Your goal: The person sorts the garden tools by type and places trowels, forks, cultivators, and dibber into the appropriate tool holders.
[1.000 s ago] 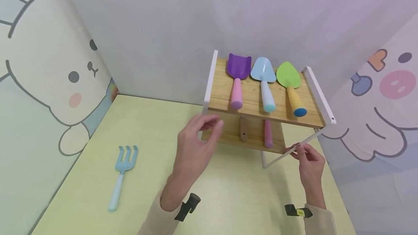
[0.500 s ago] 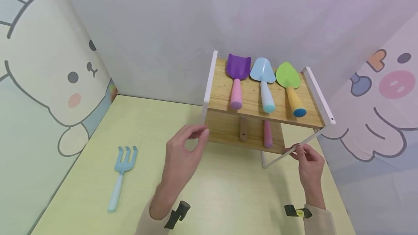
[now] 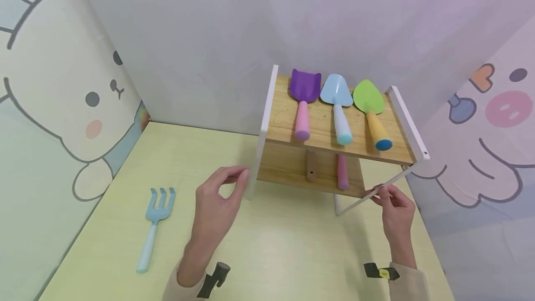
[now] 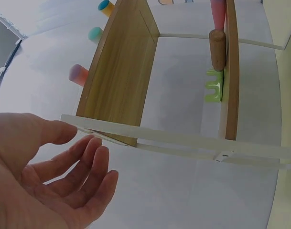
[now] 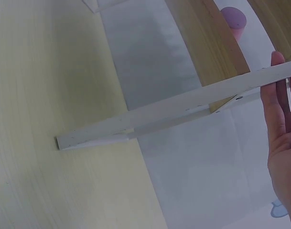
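Note:
A two-tier rack with wooden boards [image 3: 322, 131] and a white frame [image 3: 267, 101] stands on the table. My right hand [image 3: 397, 212] pinches its right front leg [image 5: 178, 102] between thumb and fingers. My left hand [image 3: 217, 203], fingers loosely bent and holding nothing, is beside the left leg [image 3: 256, 166]; a gap shows between thumb and fingertips [image 4: 93, 143] in the left wrist view. On the top board lie a purple shovel [image 3: 306, 86], a light blue trowel [image 3: 336, 91] and a green trowel [image 3: 369, 96] with a yellow handle.
The lower board [image 3: 284, 166] carries a brown-handled tool [image 3: 311, 166] with green prongs [image 4: 213, 90] and a pink handle [image 3: 342, 173]. A light blue hand fork [image 3: 158, 212] lies on the table [image 3: 284, 245] at left. Printed walls stand on both sides, with a grey wall [image 3: 200, 59] behind.
My left hand has moved left and slightly down, from in front of the lower board to beside the rack's left leg. My right hand stays on the right leg.

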The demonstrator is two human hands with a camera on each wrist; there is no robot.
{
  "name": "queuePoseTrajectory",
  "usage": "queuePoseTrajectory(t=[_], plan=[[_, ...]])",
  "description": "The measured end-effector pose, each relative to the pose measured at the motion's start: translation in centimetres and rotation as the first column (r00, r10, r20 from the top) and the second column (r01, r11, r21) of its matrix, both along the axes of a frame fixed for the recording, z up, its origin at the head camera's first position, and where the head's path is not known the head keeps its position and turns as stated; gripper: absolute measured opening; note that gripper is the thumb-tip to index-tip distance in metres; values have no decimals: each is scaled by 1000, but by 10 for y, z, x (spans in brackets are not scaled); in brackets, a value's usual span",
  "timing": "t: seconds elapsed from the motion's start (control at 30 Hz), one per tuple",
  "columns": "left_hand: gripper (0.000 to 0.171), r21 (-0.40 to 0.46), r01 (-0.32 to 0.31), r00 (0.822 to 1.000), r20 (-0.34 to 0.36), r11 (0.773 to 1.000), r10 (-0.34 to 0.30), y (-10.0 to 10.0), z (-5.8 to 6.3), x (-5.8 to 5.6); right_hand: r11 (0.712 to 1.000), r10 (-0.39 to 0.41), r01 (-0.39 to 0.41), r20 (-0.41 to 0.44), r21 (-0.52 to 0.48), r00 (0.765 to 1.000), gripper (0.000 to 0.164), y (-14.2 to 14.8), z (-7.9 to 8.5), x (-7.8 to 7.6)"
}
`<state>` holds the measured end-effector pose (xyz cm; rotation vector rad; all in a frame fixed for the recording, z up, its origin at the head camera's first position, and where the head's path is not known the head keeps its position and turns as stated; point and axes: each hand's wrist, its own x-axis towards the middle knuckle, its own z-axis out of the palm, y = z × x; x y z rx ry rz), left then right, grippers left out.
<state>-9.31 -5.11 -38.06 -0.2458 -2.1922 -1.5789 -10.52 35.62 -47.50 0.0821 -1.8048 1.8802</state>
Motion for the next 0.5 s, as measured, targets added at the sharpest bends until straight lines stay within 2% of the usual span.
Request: queuePoseTrajectory(t=[0.13,0.27,0.5], plan=[[13,-12,-17,1000,14,1000,17,-7,-6,0,1000,-16,16,10,13,1000,16,0,0,0],[14,-36,-34,998,58,999,36,-13,-13,1,999,-22,22,16,27,1000,16,0,0,1],[14,-65,-56,993,100,996,63,-21,-24,4,1000,6,-6,-29,13,1000,15,2,-4,0]])
